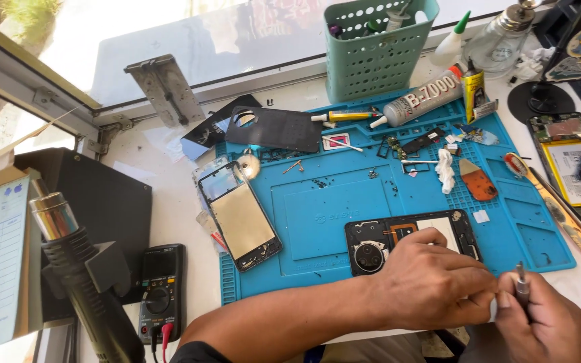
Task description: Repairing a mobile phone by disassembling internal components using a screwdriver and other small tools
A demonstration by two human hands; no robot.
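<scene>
Blue silicone mat covers the middle of your white table, which stands against a bright window.

Nearest you, at the table's front edge, your hands meet. Your left hand comes in from the lower left with the forearm lying across the mat's front border, knuckles up, fingers pinched toward the right. Your right hand is curled around a thin metal screwdriver, its tip pointing up, just beside the left fingertips. Whether the left fingers grip anything between them you cannot tell.

Just behind your left hand lies the opened black phone, back side up on the mat, its round camera part at the left, partly hidden by your knuckles.

To the left, a screen frame lies tilted over the mat's left edge. Further left and near you sit a black multimeter and a hot-air gun with a shiny nozzle.

Mid-mat to the right lie an orange pick and a white scrap. A second opened device lies off the mat at the right.

Along the mat's far edge rest a grey glue tube and a dark back cover. Behind them stands a green perforated basket, with a glass bottle to its right.
</scene>
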